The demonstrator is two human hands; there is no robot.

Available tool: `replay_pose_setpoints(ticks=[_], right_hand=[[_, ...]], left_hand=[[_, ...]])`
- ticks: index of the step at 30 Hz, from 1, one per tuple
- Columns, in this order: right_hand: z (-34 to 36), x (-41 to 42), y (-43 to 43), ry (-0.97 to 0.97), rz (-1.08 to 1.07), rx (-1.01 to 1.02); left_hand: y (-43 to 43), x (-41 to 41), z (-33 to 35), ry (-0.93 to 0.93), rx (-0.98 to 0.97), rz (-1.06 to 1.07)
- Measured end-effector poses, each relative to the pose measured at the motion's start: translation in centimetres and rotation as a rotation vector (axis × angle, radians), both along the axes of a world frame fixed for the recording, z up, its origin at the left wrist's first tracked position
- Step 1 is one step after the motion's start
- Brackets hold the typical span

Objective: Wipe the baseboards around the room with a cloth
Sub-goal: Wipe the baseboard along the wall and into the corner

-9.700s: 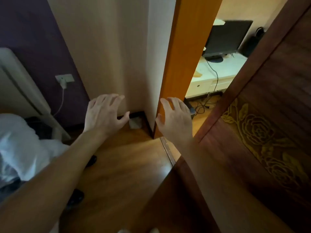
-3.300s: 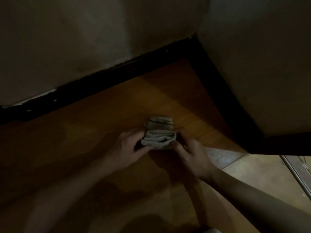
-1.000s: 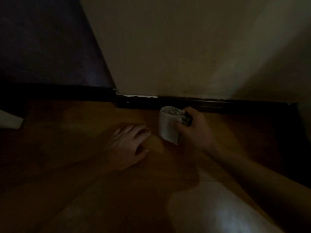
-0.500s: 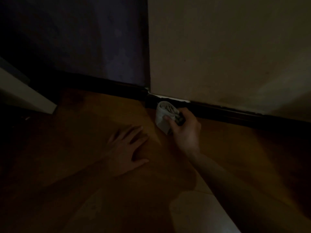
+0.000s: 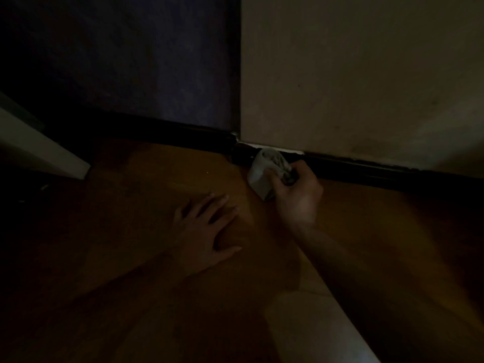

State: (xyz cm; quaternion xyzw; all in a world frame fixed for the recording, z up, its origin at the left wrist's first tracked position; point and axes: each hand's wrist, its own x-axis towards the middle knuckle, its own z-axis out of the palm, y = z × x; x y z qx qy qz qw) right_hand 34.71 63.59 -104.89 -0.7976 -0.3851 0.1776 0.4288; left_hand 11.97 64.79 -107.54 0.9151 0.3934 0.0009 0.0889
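Note:
A folded grey cloth (image 5: 262, 174) is gripped in my right hand (image 5: 297, 195), its upper end pressed against the dark baseboard (image 5: 366, 167) just right of the corner where the purple wall meets the beige wall. The baseboard runs on to the left (image 5: 157, 128) under the purple wall. My left hand (image 5: 207, 231) lies flat on the wooden floor, fingers spread, a little below and left of the cloth. The scene is very dim.
A pale slanted panel (image 5: 39, 148), perhaps furniture, stands at the far left above the floor. A lighter patch of floor (image 5: 314, 328) shows at the bottom centre. The wooden floor (image 5: 157, 184) stretches between the panel and my hands.
My right hand has carried the cloth leftward along the baseboard to the wall corner. The left hand stays flat on the floor. The view has shifted left.

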Motion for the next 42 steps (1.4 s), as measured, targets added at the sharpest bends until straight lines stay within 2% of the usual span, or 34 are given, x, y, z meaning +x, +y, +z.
replay_pose_setpoints(ticks=[6,19,27,34,42], right_hand=[[0.7,1.2,-1.0,0.078,-0.119,-0.125],[0.6,-2.7,1.5,0.045,0.045,-0.093],[0.6,2.1,-1.5,0.005,-0.101,-0.107],[0.2,4.2,-3.2,-0.011,-0.172,-0.118],[0.2,0.8,-0.5,-0.012,-0.012,-0.114]], left_hand=[[0.0,0.1,-0.3,-0.02,0.005,0.009],[-0.2,-0.1,-0.5,-0.029,0.0,0.021],[0.2,1.0,-0.4,-0.035,0.115,-0.035],[-0.6,2.4,-1.3,-0.166,0.043,-0.072],[-0.6,2.8,-1.3,-0.125,0.027,-0.061]])
